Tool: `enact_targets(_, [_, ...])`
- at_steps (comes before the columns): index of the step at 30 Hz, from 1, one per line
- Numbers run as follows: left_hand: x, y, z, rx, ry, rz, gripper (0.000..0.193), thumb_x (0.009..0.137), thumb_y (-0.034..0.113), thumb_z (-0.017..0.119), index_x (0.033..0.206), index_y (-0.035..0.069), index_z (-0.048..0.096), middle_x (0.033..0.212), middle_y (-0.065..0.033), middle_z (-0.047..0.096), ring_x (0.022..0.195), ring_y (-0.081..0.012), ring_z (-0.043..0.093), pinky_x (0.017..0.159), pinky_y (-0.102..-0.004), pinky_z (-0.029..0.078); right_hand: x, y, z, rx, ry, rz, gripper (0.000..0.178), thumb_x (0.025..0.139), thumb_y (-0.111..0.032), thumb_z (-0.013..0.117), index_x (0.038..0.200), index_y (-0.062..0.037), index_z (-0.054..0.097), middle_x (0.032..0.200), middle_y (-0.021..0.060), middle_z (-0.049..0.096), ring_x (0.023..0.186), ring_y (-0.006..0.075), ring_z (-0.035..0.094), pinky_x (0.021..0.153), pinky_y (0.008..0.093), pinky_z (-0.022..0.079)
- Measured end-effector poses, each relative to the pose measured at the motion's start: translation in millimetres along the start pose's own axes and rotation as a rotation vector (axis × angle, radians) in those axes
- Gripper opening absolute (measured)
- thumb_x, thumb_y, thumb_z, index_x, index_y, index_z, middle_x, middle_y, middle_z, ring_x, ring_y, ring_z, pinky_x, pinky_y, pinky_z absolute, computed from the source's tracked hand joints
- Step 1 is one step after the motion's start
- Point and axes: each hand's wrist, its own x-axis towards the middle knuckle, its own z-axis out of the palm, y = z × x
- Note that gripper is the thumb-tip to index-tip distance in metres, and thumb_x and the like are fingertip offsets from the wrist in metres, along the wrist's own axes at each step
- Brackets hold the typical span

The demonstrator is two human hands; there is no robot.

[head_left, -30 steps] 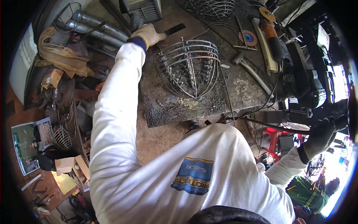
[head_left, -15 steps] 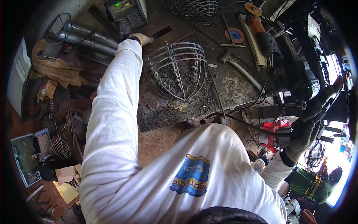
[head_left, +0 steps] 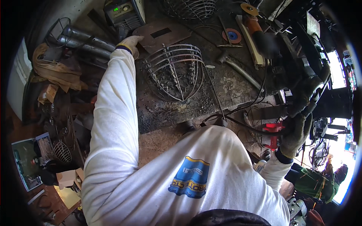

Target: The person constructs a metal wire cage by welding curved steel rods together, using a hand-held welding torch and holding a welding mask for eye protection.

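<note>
My left hand (head_left: 130,45), in a pale knitted glove, is closed at the left edge of a flat brown plate (head_left: 174,33) with a rectangular slot; its gripping fingers are partly hidden. In front of the plate, a domed wire cage (head_left: 181,71) of bent metal rods lies on the dark worktable (head_left: 237,84), with rough lumps along some rods. Off to the right, my right hand (head_left: 296,133), in a soiled glove, is closed round what looks like a welding electrode holder (head_left: 311,96). From it a thick black cable (head_left: 260,131) runs leftward.
A welding machine (head_left: 124,13) with a lit green display stands at the back left. On the table lie a hammer (head_left: 241,71), an angle grinder (head_left: 253,26) and a flap disc (head_left: 232,36). A second wire cage (head_left: 194,9) sits behind. Metal tubes (head_left: 85,43) are at left.
My right hand has come inward and lower with the holder. My left hand has drawn back slightly at the plate's edge, and the plate shows more of its face. The view has shifted a little.
</note>
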Motion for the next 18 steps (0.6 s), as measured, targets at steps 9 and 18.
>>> enact_targets(9, [-78,27,13,-0.626,-0.169,0.058,0.027,0.099,0.009,0.056,0.122,-0.005,0.057,0.110,-0.0207,0.068,0.095,-0.0339,0.071,0.076,-0.0408,0.065,-3,-7,9,0.922,-0.037,0.671,0.058,0.100,-0.036,0.060,0.142,0.0015,0.045,0.107,0.0068,0.062,0.078,0.0096,0.061,0.064,0.0242,0.050])
enact_targets(18, [-173,13,14,-0.952,-0.367,0.170,0.031,0.095,0.010,0.061,0.121,-0.007,0.059,0.107,-0.0199,0.070,0.083,-0.0263,0.072,0.060,-0.0289,0.061,103,23,-5,0.146,-0.177,-0.163,0.034,0.096,-0.012,0.061,0.128,-0.0001,0.061,0.098,0.0023,0.060,0.076,0.0078,0.054,0.059,0.0223,0.042])
